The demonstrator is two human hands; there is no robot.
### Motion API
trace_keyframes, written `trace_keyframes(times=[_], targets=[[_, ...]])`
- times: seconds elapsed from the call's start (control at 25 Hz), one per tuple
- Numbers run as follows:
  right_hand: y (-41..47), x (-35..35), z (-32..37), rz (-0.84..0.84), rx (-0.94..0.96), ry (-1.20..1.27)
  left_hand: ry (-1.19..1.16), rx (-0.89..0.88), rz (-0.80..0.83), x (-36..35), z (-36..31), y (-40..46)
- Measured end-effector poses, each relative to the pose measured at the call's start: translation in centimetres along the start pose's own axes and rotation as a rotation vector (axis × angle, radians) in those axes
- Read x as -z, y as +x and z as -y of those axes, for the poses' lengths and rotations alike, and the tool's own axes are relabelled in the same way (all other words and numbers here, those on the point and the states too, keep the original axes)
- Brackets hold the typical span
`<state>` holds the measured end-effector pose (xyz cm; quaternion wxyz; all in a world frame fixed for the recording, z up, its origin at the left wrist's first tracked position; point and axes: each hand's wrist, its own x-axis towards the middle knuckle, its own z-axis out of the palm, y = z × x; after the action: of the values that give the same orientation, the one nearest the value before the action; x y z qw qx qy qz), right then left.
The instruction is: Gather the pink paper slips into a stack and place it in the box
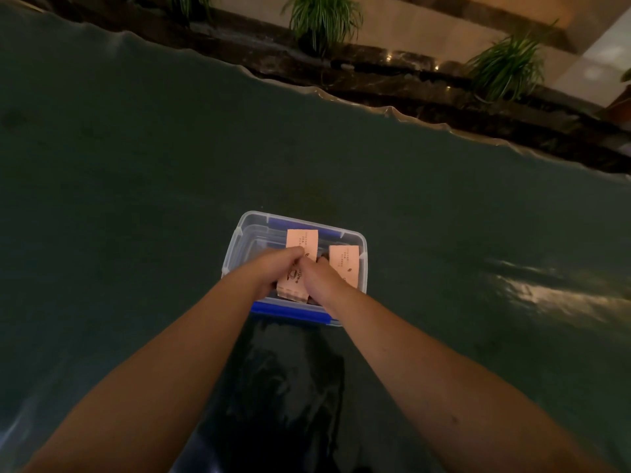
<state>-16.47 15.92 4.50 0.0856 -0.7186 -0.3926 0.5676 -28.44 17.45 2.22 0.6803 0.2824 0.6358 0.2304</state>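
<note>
Both hands meet over a clear plastic box [235, 249] with blue latches, which sits on the dark green bench [136, 182]. The left hand [273, 269] and the right hand [319, 276] each have a narrow grip pinched on a stack of pink slips [295, 285], held inside the box. A second pink stack [345, 264] lies in the box just beside it, to the right.

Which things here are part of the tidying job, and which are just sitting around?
Part of the job:
- pink slips stack, held by both hands
- second pink stack in the box
- clear box
- left hand
- right hand

Just around:
- green tabletop
- potted plants
</note>
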Motion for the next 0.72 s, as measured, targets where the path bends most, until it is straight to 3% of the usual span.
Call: trace_keyframes(times=[0.32, 0.52, 0.72], targets=[[-0.4, -0.2, 0.6, -0.110, -0.014, -0.035, 0.135, -0.026, -0.063, -0.4, 0.3, 0.4], [-1.8, 1.5, 0.9, -0.066, 0.002, -0.022, 0.190, -0.033, -0.055, -0.3, 0.2, 0.1], [-4.3, 4.0, 0.6, -0.043, 0.091, 0.038, 0.384, -0.156, -0.172, -0.5, -1.0, -2.8]])
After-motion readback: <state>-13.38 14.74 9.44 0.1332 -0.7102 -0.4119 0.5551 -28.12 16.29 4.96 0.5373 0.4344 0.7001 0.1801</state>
